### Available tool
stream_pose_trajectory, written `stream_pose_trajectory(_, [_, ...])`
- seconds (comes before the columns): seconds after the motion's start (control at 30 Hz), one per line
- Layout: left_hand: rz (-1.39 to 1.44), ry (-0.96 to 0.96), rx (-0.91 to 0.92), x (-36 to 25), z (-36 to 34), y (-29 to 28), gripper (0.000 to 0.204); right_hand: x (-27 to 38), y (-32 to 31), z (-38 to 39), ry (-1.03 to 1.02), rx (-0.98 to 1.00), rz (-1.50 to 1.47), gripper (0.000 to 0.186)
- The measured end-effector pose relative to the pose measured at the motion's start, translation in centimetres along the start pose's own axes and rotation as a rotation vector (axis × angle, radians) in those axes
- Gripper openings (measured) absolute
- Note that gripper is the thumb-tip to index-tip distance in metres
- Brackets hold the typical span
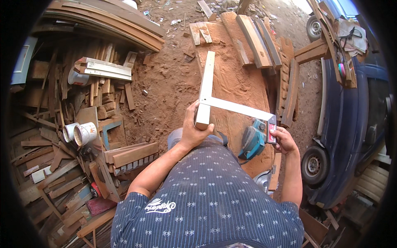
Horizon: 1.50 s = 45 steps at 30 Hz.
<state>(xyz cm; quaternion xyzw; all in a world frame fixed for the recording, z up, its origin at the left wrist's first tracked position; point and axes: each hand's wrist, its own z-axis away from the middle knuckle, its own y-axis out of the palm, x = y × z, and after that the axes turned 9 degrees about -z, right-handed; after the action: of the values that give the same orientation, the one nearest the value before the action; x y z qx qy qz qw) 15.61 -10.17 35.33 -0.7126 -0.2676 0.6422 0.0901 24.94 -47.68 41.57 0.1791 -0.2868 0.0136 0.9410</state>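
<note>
My left hand (195,130) is closed around the near end of a squared length of pale wood (208,76), which points away from me. In my right hand (284,140) is the stock of a try square (244,108). Its long metal blade reaches leftward, and the far end meets the wood just ahead of my left hand. Below the blade, a teal electric planer (253,142) sits on the sawdust-covered workbench (231,93), close to my right hand. Part of a circular saw (262,180) shows nearer my body, beside a short board.
Thick planks (254,41) lie across the bench's far end. To the left are heaped timber offcuts (62,182), two white buckets (85,133) and stacked long boards (111,22). A dark blue vehicle (347,132) stands at the right, near a wooden frame (326,45).
</note>
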Motion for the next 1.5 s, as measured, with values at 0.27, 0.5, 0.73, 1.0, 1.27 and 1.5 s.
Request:
stream_pose_trajectory(0.27, [-0.013,-0.040,0.033,-0.4,0.3,0.2,0.085,0.9,0.1,-0.6,0.014,0.012,0.055,0.017])
stream_pose_trajectory(0.5, [-0.080,-0.079,-0.012,-1.1,0.3,0.2,0.084,0.7,0.0,-1.0,-0.009,0.022,0.058,0.017])
stream_pose_trajectory(0.73, [0.351,-0.526,-0.144,-0.9,-0.3,-3.5,0.071,-1.3,-2.1,-1.2,-0.175,-0.163,-0.149,0.015])
stream_pose_trajectory(1.0, [0.979,-0.822,-0.337,-3.6,0.1,-4.6,0.063,-4.2,-2.9,-1.5,-0.206,-0.086,-0.181,0.030])
stream_pose_trajectory(1.27, [1.150,-1.081,-0.056,-3.0,3.0,-1.5,0.055,-7.4,-2.4,-1.9,-0.265,-0.001,-0.289,0.038])
stream_pose_trajectory(1.5, [1.425,-1.070,-0.032,-2.2,4.6,-1.5,0.039,-11.6,-3.6,-2.1,-0.218,0.057,-0.412,0.027])
